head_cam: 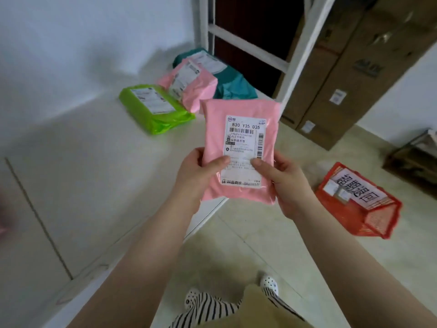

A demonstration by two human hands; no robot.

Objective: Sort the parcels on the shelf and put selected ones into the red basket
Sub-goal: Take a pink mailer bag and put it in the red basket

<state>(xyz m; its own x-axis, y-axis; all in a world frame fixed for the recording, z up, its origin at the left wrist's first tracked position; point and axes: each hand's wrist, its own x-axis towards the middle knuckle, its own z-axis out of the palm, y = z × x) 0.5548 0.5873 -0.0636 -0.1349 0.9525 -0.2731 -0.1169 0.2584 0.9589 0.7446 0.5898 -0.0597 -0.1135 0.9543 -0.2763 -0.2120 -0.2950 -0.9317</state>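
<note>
I hold a flat pink parcel [216,129] with a white shipping label upright in front of me, above the shelf's front edge. My left hand [196,172] grips its lower left side and my right hand [283,183] grips its lower right, both thumbs on the label. On the white shelf [94,185] lie a green parcel [153,108], a second pink parcel [189,87] and a teal parcel [233,85], in a row toward the back. The red basket [369,214] stands on the floor to my right, with a white sign across its top and small parcels inside.
A white shelf post [305,48] rises behind the parcels. Tall cardboard boxes [343,74] lean against the wall at the right. A dark low stand [416,162] sits at the far right. Beige floor tiles [260,237] lie below my arms.
</note>
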